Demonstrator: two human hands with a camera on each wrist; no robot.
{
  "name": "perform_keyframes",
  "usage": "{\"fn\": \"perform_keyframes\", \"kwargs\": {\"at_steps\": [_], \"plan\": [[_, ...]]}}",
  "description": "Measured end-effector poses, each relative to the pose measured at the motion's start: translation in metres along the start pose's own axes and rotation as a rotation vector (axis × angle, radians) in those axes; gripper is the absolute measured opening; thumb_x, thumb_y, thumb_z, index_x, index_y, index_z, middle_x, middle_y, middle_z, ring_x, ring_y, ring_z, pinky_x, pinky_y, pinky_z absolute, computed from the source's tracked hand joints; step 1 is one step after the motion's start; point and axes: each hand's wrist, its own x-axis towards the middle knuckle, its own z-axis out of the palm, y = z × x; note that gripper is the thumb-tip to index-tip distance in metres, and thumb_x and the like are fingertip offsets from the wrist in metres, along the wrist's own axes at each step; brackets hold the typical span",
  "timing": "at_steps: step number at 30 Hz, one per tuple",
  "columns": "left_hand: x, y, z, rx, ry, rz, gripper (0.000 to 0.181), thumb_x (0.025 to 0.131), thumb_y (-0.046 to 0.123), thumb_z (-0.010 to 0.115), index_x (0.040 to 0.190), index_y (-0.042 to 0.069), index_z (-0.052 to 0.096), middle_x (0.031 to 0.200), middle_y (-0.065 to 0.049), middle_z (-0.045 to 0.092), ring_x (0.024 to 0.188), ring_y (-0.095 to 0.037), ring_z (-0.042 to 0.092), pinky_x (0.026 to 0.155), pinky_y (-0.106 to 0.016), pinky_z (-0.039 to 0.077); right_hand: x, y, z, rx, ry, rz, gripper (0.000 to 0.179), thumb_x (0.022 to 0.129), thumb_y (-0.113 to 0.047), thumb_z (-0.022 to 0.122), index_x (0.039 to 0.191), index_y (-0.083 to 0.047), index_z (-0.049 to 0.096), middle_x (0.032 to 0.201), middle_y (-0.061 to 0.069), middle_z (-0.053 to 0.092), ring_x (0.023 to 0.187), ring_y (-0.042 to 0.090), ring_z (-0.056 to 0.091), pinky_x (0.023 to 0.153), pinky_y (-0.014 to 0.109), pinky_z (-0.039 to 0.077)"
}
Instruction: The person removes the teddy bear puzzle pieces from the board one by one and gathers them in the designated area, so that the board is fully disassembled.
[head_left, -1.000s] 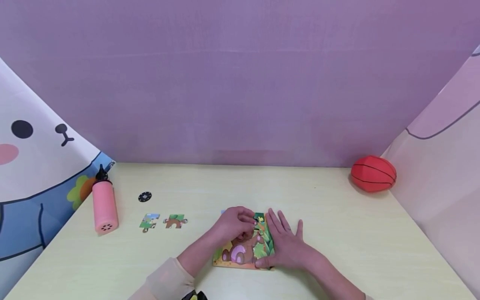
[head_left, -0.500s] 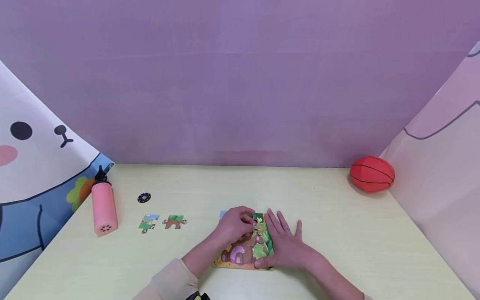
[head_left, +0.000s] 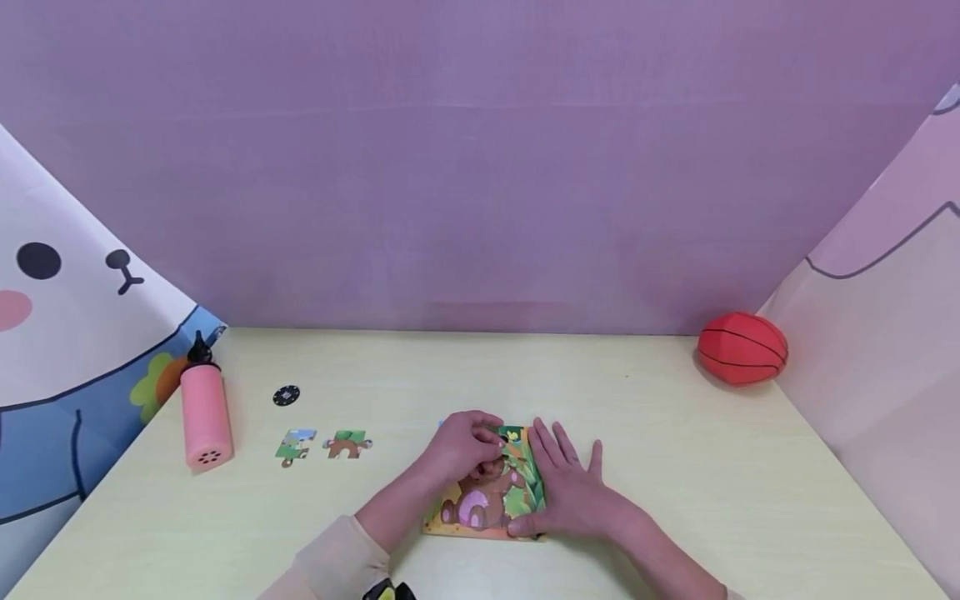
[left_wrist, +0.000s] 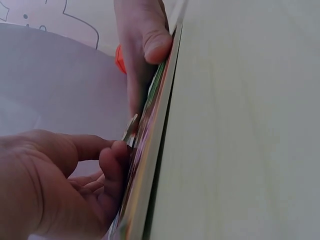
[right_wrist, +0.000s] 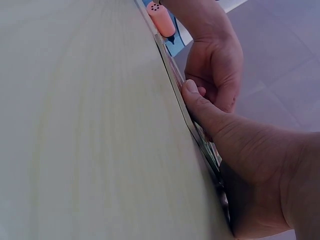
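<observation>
A jigsaw puzzle board with a brown bear picture lies on the table at the front middle. Over its upper part, my left hand pinches a puzzle piece, seen nearly edge-on between thumb and finger in the left wrist view. The hand hides much of the board's upper left. Along the right edge my right hand rests with fingers spread and straight, its thumb on the lower right corner. Two loose puzzle pieces, one with sky and grass and one brown and green, lie to the left.
A pink bottle with a black top is at the table's left edge. Near it lies a black round chip. A red ball with black lines sits at the back right. Purple cloth hangs behind the table.
My left hand shifts only slightly over the board, still pinching at the same area. The right hand stays along the right edge. The whole head view drifts a little.
</observation>
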Motion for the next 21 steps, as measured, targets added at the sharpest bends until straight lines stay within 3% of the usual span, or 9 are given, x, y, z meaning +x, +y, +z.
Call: {"fn": "perform_keyframes", "kwargs": {"at_steps": [16, 21], "plan": [[-0.006, -0.003, -0.021, -0.006, -0.026, 0.041, 0.042, 0.09, 0.004, 0.072, 0.13, 0.0, 0.062, 0.095, -0.006, 0.072, 0.066, -0.016, 0.061, 0.055, -0.029, 0.05, 0.0, -0.001, -0.001, 0.0, -0.001, -0.003, 0.135, 0.069, -0.082, 0.069, 0.161, -0.003, 0.009, 0.169, 0.011, 0.0, 0.153, 0.036, -0.005, 0.104, 0.08, -0.009], [-0.007, -0.008, -0.028, -0.045, -0.025, 0.047, 0.045, 0.089, 0.001, 0.072, 0.132, -0.002, 0.06, 0.096, -0.007, 0.071, 0.066, -0.016, 0.061, 0.054, -0.028, 0.048, 0.001, -0.002, -0.001, -0.01, 0.0, 0.003, 0.135, 0.069, -0.081, 0.069, 0.161, -0.004, 0.009, 0.169, 0.011, 0.001, 0.153, 0.036, -0.005, 0.105, 0.079, -0.009]]}}
